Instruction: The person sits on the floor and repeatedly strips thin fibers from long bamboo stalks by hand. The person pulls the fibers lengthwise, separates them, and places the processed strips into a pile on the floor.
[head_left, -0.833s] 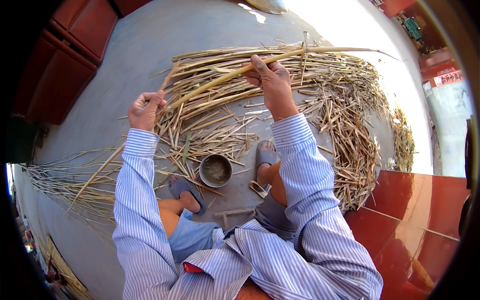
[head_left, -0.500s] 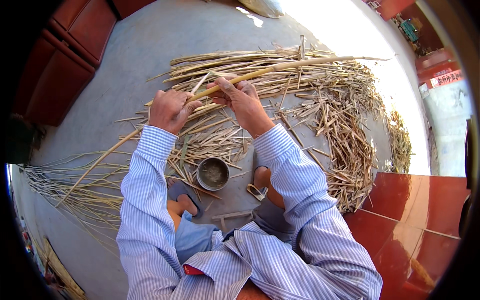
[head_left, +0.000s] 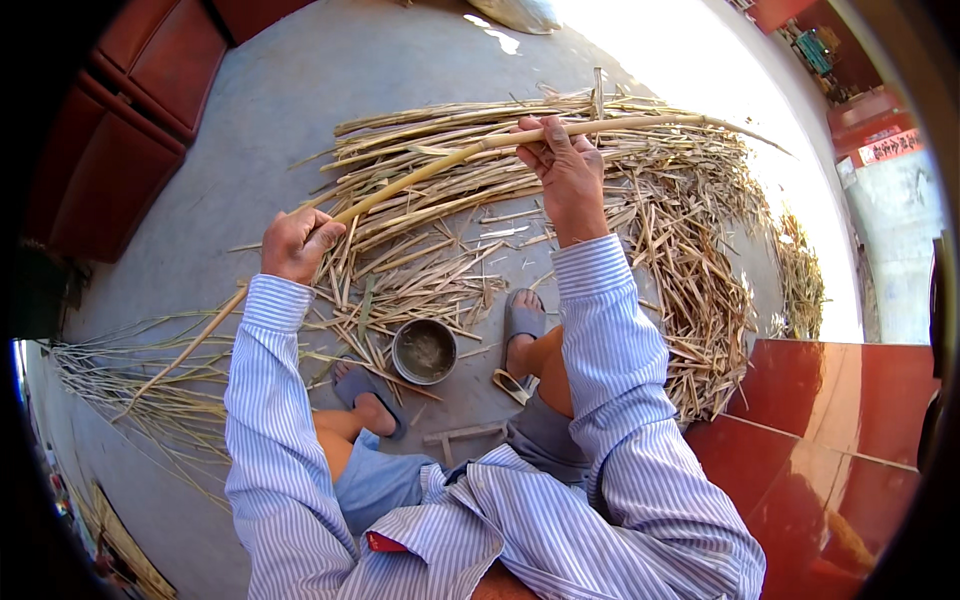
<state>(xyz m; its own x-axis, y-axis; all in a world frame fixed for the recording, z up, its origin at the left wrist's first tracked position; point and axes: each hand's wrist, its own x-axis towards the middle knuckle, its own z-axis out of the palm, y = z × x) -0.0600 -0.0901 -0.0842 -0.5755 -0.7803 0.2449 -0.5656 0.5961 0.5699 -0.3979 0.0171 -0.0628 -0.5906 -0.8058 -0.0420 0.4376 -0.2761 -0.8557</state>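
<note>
A long yellowish dry stalk (head_left: 415, 178) runs slantwise in front of me, from low at the left to high at the right, where it thins to a tip. My left hand (head_left: 298, 243) is closed in a fist around its lower part. Farther up, my right hand (head_left: 568, 180) grips it between thumb and fingers, some of which are hidden behind it. Beneath and beyond the stalk lies a heap of similar dry stalks (head_left: 400, 140) on the floor. Pale stripped husks (head_left: 690, 290) are strewn to the right, with more scraps (head_left: 430, 280) between my hands and feet.
A round bowl (head_left: 424, 351) of murky liquid stands near my sandalled feet. Thin stems (head_left: 150, 365) fan out at the left. Red padded furniture (head_left: 140, 110) is at the far left, and a glossy red tiled surface (head_left: 800, 400) at the lower right.
My hands have moved apart along the stalk, left hand toward the lower left, right hand up and right. The pale strip that stuck up between them is gone from there.
</note>
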